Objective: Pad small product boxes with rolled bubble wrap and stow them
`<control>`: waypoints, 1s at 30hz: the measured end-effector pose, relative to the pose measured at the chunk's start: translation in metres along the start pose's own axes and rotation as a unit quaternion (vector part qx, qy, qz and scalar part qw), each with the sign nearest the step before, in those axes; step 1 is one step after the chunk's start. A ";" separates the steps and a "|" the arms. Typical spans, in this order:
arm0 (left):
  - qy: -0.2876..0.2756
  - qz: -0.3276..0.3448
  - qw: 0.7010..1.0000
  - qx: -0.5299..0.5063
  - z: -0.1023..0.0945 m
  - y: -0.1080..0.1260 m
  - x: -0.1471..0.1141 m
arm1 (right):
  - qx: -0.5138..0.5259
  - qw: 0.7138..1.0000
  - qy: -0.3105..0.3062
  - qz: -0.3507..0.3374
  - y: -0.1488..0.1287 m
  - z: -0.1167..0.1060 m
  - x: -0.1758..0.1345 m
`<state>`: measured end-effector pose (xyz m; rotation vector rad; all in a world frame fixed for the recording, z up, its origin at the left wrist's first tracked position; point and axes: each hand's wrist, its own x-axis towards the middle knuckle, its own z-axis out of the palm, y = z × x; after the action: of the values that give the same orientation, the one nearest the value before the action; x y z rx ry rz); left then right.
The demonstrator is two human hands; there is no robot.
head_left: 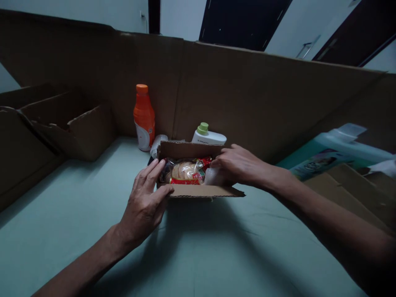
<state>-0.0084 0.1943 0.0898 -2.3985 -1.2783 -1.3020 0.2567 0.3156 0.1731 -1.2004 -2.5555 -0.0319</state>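
Observation:
A small open cardboard box (204, 191) stands in front of me on the pale green surface. Inside lies a clear and red plastic packet (188, 171) with round tan pieces that look like biscuits. My left hand (147, 196) grips the box's left end, thumb on the near flap and fingers over the left edge. At the right end, my right hand (235, 165) reaches in with its fingers curled down. A whitish translucent thing (212, 176) shows just under these fingers. The fingertips are hidden, so what they pinch cannot be made out.
Behind the box stand an orange bottle (144, 119) and a white bottle with a green cap (208, 136). Cardboard boxes (89, 132) are at left. A large teal bottle (328, 150) leans at right beside more cardboard (346, 194). A tall cardboard wall (241, 90) closes the back.

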 end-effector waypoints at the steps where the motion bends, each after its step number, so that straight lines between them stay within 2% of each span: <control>1: 0.001 0.002 1.000 0.004 0.000 0.000 0.000 | -0.021 0.997 -0.067 -0.032 -0.001 0.010 0.005; 3: 0.004 0.004 1.000 0.011 0.001 0.000 0.000 | -0.069 0.984 -0.157 -0.054 -0.006 0.023 0.011; 5: 0.007 0.004 1.000 0.016 0.002 0.000 0.000 | -0.113 0.972 -0.202 -0.041 -0.011 0.025 0.013; 7: 0.014 -0.003 1.000 0.007 0.002 0.000 -0.001 | -0.143 0.966 -0.213 -0.043 -0.011 0.014 0.006; 9: 0.040 -0.033 0.998 -0.022 0.001 0.001 -0.005 | -0.151 0.977 -0.142 -0.051 -0.008 -0.007 -0.014; 11: 0.075 -0.091 0.991 -0.061 0.001 0.001 -0.013 | -0.134 0.991 -0.009 -0.023 -0.002 -0.027 -0.045; 13: 0.080 -0.166 0.977 -0.108 0.005 -0.002 -0.024 | -0.079 0.990 0.102 0.058 0.003 -0.035 -0.081; 14: 0.065 -0.206 0.967 -0.138 0.009 -0.004 -0.029 | -0.035 0.986 0.126 0.106 0.004 -0.031 -0.096; 16: 0.019 -0.283 0.936 -0.208 0.021 -0.010 -0.036 | 0.075 0.974 0.116 0.180 0.003 -0.008 -0.116; 18: -0.020 -0.339 0.898 -0.281 0.034 -0.014 -0.037 | 0.183 0.958 0.066 0.212 -0.002 0.028 -0.118; 20: -0.031 -0.366 0.868 -0.334 0.046 -0.015 -0.030 | 0.253 0.936 0.030 0.243 -0.007 0.062 -0.108; 22: -0.021 -0.378 0.852 -0.362 0.053 -0.008 -0.021 | 0.278 0.920 0.026 0.275 -0.009 0.078 -0.100; 25: -0.009 -0.362 0.852 -0.379 0.062 0.018 -0.011 | 0.293 0.907 0.078 0.293 -0.006 0.067 -0.121; 28: -0.047 -0.306 0.865 -0.395 0.067 0.051 -0.016 | 0.271 0.885 0.167 0.340 -0.006 0.042 -0.175; 30: -0.082 -0.283 0.865 -0.406 0.066 0.066 -0.027 | 0.232 0.873 0.193 0.382 -0.017 0.035 -0.211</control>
<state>0.0737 0.1671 0.0465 -2.7897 -1.8668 -2.2071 0.3608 0.1523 0.0796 -1.6840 -1.4887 0.4442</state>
